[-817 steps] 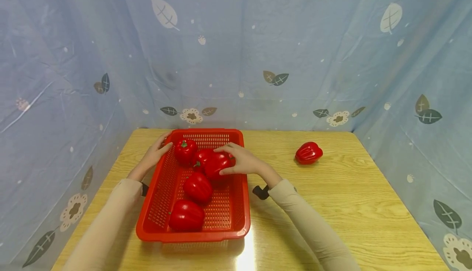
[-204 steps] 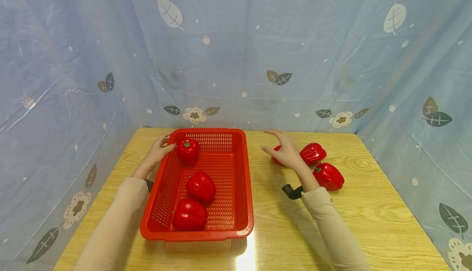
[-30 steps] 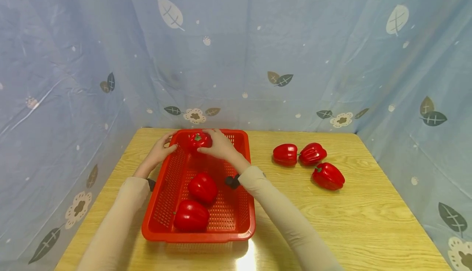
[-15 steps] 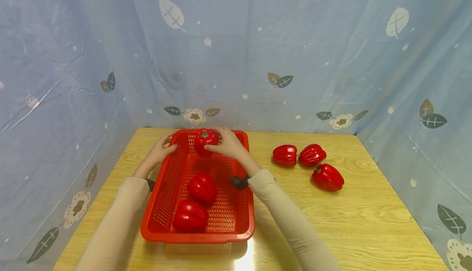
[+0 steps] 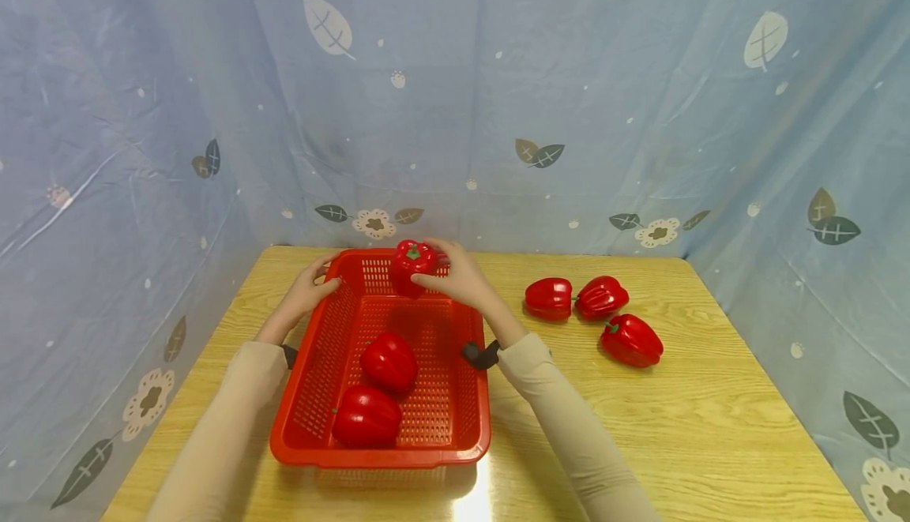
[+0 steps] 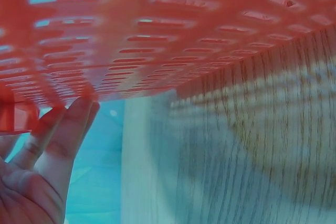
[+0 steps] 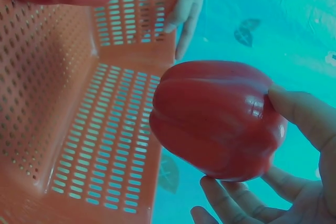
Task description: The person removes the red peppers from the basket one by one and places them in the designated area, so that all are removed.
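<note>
My right hand (image 5: 462,276) grips a red bell pepper (image 5: 407,273) with a green stem, raised over the far end of a red slotted plastic basket (image 5: 384,456). In the right wrist view the thumb lies on one side of the bell pepper (image 7: 215,121) and the fingers curl under the other. My left hand (image 5: 304,291) holds the basket's far left rim, thumb over the edge. Its fingers (image 6: 68,135) press the slotted outer wall in the left wrist view. Two more bell peppers, one mid-basket (image 5: 389,364) and one nearer (image 5: 366,418), lie inside.
On the wooden table (image 5: 604,427), right of the basket, lie three red bell peppers: one at left (image 5: 548,299), one beside it (image 5: 601,298) and one nearer (image 5: 632,341). A blue patterned curtain (image 5: 455,111) encloses the back and sides.
Over the last second my right hand has raised the bell pepper and carried it rightward. Earlier, two other bell peppers went from the basket to the table. My left hand stays at the rim.
</note>
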### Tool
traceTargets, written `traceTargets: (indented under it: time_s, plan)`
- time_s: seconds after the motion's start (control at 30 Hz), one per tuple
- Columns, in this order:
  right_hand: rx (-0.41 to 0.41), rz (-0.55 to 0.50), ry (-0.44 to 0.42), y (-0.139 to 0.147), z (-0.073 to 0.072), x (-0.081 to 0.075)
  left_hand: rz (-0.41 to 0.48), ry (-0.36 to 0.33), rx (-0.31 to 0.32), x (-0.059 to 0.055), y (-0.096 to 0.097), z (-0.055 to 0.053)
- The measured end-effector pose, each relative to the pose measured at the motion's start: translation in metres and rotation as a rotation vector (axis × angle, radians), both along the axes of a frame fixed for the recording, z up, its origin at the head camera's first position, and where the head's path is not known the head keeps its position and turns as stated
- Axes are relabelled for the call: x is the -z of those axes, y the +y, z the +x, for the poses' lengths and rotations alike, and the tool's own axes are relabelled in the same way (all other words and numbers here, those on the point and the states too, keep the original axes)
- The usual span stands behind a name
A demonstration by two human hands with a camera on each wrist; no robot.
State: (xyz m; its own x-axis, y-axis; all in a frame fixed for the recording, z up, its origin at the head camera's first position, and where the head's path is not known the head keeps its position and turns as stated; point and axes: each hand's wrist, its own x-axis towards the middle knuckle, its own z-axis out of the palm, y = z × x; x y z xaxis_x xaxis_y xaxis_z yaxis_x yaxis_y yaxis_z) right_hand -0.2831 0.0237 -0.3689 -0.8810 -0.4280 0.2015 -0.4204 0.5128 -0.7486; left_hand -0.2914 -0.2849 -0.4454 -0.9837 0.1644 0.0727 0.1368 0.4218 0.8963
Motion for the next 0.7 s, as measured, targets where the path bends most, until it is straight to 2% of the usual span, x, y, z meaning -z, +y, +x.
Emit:
traceTargets:
  time_s: [0.7]
  plan:
    - [0.036,-0.094,-0.046,0.028,0.011,-0.002,0.006,0.004,0.01,-0.005,0.003,0.004]
